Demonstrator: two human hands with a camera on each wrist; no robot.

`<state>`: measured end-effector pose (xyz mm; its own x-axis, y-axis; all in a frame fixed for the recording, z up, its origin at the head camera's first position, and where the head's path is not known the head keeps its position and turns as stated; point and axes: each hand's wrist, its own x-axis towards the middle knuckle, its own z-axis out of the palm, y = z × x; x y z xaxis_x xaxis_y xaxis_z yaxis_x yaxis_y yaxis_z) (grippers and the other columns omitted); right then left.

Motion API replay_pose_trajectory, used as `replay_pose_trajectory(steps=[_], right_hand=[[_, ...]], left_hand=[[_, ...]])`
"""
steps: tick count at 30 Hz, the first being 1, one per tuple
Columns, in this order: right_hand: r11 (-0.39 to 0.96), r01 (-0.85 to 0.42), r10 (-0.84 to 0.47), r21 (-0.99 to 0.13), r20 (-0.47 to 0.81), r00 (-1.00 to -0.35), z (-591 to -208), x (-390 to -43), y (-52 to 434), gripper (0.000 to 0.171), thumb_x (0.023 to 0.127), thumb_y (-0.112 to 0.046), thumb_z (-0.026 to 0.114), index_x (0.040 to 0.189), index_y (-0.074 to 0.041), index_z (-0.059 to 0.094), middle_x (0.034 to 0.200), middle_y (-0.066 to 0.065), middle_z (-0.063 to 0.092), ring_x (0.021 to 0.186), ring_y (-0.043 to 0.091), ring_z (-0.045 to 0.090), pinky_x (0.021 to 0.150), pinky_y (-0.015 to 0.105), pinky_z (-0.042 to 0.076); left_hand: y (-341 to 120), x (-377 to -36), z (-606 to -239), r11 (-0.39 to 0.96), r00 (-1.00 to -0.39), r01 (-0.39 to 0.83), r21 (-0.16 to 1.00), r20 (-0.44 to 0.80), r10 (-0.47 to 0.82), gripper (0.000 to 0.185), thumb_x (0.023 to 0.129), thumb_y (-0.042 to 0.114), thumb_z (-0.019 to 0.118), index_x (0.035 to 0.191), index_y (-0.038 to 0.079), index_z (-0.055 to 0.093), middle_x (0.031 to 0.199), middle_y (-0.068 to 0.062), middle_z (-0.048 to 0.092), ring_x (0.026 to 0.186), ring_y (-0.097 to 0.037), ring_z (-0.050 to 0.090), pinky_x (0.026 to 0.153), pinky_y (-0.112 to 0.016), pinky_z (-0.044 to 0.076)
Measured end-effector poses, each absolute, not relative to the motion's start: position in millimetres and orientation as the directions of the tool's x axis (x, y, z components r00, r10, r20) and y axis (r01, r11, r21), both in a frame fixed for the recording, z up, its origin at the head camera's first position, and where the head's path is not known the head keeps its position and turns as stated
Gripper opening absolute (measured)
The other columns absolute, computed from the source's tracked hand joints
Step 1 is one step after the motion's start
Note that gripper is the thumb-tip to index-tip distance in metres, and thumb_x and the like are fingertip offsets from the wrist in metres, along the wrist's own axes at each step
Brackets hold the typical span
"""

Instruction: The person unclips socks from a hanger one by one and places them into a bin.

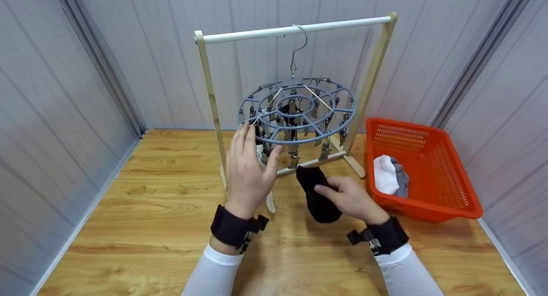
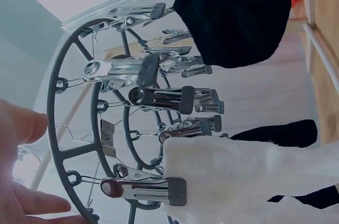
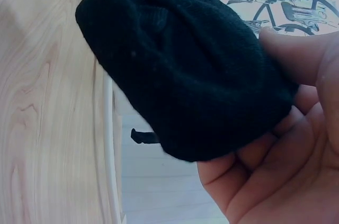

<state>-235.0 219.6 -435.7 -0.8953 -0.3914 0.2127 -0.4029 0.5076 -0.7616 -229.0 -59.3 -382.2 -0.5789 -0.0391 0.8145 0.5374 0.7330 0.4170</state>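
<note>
The black knitted fabric sock (image 1: 316, 199) sits pinched in our right hand (image 1: 354, 198), near the round blue-grey plastic clip hanger (image 1: 287, 128). We judge it light, limp and hardly slippery, best gripped at its cuff edge. Our left hand (image 1: 249, 171) holds nothing, its fingers stretched beside the hanger's rim.

Matt cloth sock (image 1: 319, 204); glossy metal clips (image 2: 164, 99).

Booth-like workspace: 3 pale panel walls (image 1: 150, 69), wood-grain surface (image 1: 150, 227).
</note>
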Motion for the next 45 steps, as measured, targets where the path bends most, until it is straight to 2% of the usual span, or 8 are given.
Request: replay_pose_trajectory(steps=[4,13,21,28,34,39,45], right_hand=[[0.508,-0.419,-0.394,-0.753,0.229,-0.890,-434.6,-234.8,219.8,0.030,0.110,-0.032,0.074,0.085,-0.016,0.073,0.079,-0.007,0.061,0.069,0.013,0.061,0.063,0.026,0.047],[0.495,-0.392,-0.397,-0.775,0.199,-0.896,-433.0,-235.3,222.5,0.026,0.111,-0.032,0.072,0.095,-0.014,0.080,0.089,-0.002,0.073,0.074,0.015,0.067,0.067,0.026,0.054],[0.515,-0.385,-0.359,-0.765,0.216,-0.908,-432.1,-236.5,230.4,0.026,0.111,-0.031,0.072,0.096,-0.012,0.081,0.088,0.000,0.073,0.073,0.014,0.065,0.067,0.027,0.051],[0.545,-0.279,-0.220,-0.791,0.186,-0.958,-425.7,-238.9,241.2,0.028,0.110,-0.032,0.074,0.102,-0.007,0.082,0.089,0.004,0.078,0.079,0.017,0.069,0.072,0.028,0.053],[0.554,-0.168,-0.098,-0.815,0.137,-0.986,-417.1,-242.2,257.8,0.034,0.111,-0.033,0.071,0.115,0.000,0.082,0.099,0.011,0.081,0.085,0.020,0.073,0.075,0.027,0.057],[0.607,-0.139,0.003,-0.782,0.177,-0.984,-411.3,-242.7,275.6,0.042,0.113,-0.040,0.067,0.120,-0.001,0.081,0.107,0.014,0.080,0.091,0.020,0.069,0.077,0.028,0.054],[0.538,-0.063,0.192,-0.841,0.195,-0.962,-407.7,-242.0,297.1,0.052,0.112,-0.050,0.065,0.127,-0.001,0.079,0.113,0.018,0.078,0.088,0.014,0.069,0.074,0.024,0.056]], left_hand=[[-59.7,-229.8,-383.2,0.745,-0.578,0.529,0.407,0.815,-0.035,0.069,0.109,0.037,0.072,0.153,-0.014,0.056,0.158,-0.032,0.056,0.152,-0.047,0.050,0.129,-0.059,0.038],[-57.1,-228.6,-382.3,0.736,-0.551,0.556,0.386,0.834,-0.020,0.062,0.109,0.034,0.073,0.148,-0.012,0.062,0.151,-0.029,0.062,0.146,-0.046,0.056,0.127,-0.056,0.041],[-54.0,-227.9,-383.4,0.721,-0.525,0.591,0.361,0.851,0.004,0.053,0.109,0.033,0.074,0.141,-0.009,0.068,0.144,-0.027,0.067,0.142,-0.044,0.059,0.126,-0.055,0.042],[-50.3,-227.4,-384.4,0.721,-0.510,0.603,0.341,0.860,0.019,0.050,0.107,0.031,0.076,0.138,-0.008,0.070,0.140,-0.026,0.069,0.140,-0.044,0.060,0.127,-0.055,0.042],[-47.0,-227.0,-384.2,0.728,-0.488,0.610,0.315,0.872,0.032,0.050,0.105,0.030,0.078,0.136,-0.008,0.071,0.136,-0.025,0.070,0.138,-0.044,0.062,0.125,-0.056,0.043],[-45.5,-225.8,-385.0,0.727,-0.499,0.611,0.314,0.866,0.045,0.048,0.106,0.030,0.078,0.136,-0.007,0.072,0.136,-0.024,0.071,0.139,-0.044,0.061,0.126,-0.057,0.043],[-45.0,-224.1,-386.1,0.728,-0.501,0.613,0.308,0.864,0.057,0.045,0.107,0.030,0.077,0.137,-0.003,0.073,0.135,-0.024,0.070,0.141,-0.045,0.060,0.125,-0.060,0.043]])
